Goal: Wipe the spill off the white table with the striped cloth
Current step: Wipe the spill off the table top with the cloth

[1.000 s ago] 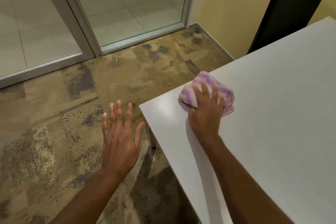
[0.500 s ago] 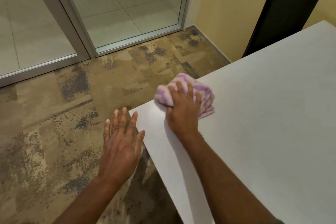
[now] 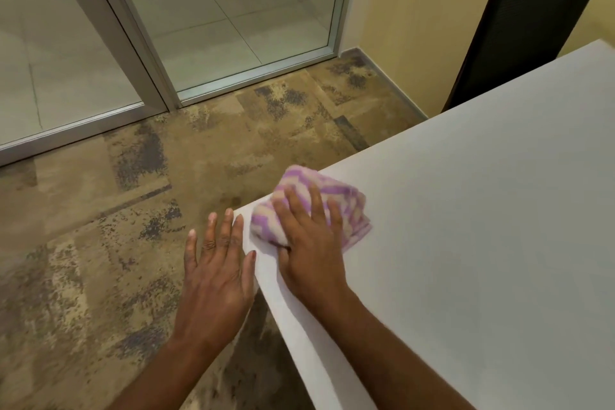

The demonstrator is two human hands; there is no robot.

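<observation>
The purple-and-cream striped cloth (image 3: 346, 200) is bunched on the near left corner of the white table (image 3: 482, 226). My right hand (image 3: 309, 243) lies flat on top of the cloth, fingers spread, pressing it to the tabletop. My left hand (image 3: 216, 270) hovers open, fingers apart, just off the table's left edge, with the thumb close to the edge. I cannot make out any spill on the table surface.
Patterned brown carpet (image 3: 116, 243) covers the floor left of the table. Glass doors with metal frames (image 3: 139, 43) stand at the back. A yellow wall (image 3: 416, 27) and a dark vertical panel (image 3: 532, 10) rise behind the table's far edge.
My right hand has slid the cloth along the tabletop toward the near left corner. My left hand has moved closer to the table's edge.
</observation>
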